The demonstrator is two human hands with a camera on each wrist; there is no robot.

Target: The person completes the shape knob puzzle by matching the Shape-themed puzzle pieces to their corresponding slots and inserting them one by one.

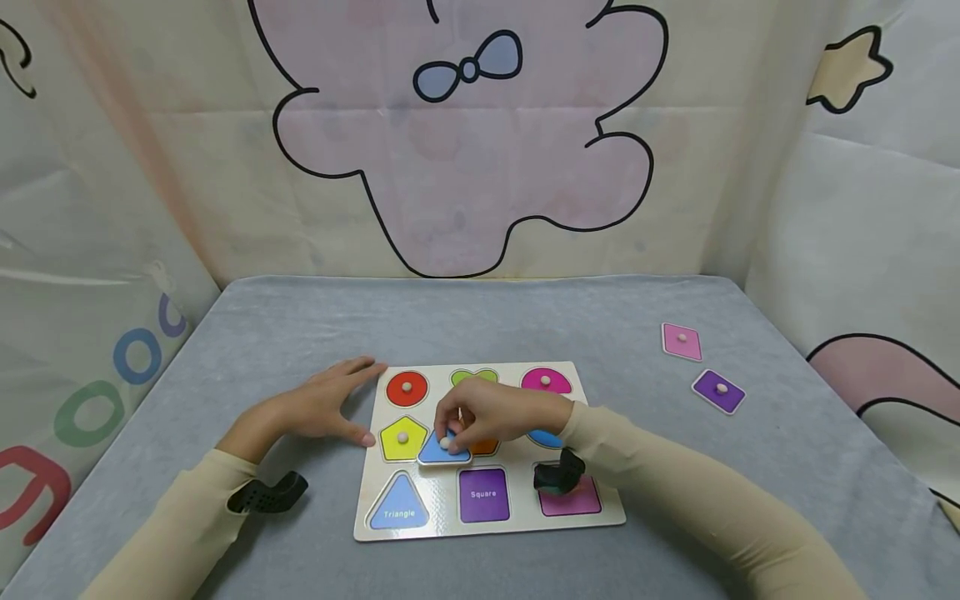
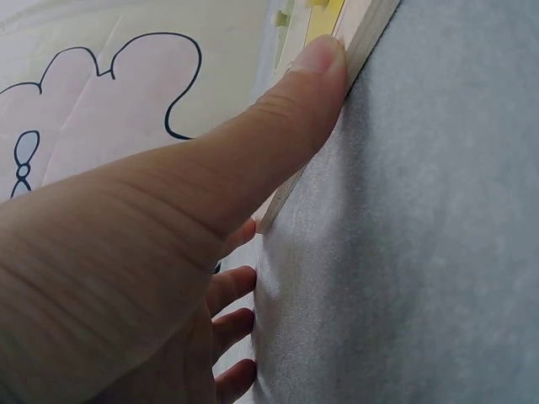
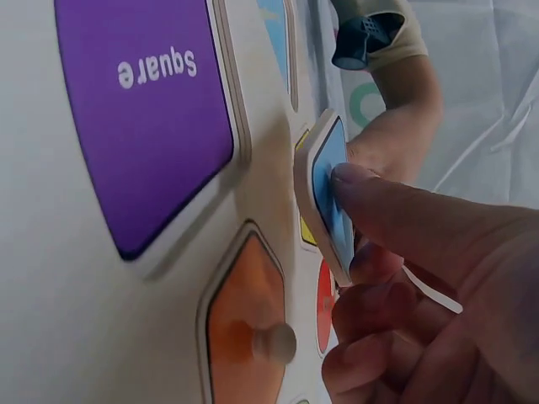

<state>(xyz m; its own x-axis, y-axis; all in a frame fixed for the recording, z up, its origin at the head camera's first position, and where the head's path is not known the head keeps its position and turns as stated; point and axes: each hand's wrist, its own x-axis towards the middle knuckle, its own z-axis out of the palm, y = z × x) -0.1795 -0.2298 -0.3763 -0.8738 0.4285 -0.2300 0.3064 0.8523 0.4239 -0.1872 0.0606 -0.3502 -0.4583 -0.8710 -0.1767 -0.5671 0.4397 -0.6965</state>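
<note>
On the table lies a white shape puzzle board (image 1: 443,500). My right hand (image 1: 498,410) pinches the knob of a blue triangle piece (image 1: 432,454), held tilted just above the board near the yellow pentagon (image 1: 397,442). In the right wrist view the blue triangle piece (image 3: 323,189) stands off the board between thumb and fingers. Below it is the printed triangle recess (image 1: 400,502), beside the purple square recess (image 1: 483,483). My left hand (image 1: 318,407) has its fingers spread and touches the board's left edge; its thumb presses there in the left wrist view.
A pink knobbed piece (image 1: 681,340) and a purple knobbed piece (image 1: 715,395) lie right of the board. A red circle (image 1: 397,385), magenta semicircle (image 1: 540,379) and orange piece (image 3: 240,328) sit in the board. Printed cloth walls (image 1: 847,225) surround the table.
</note>
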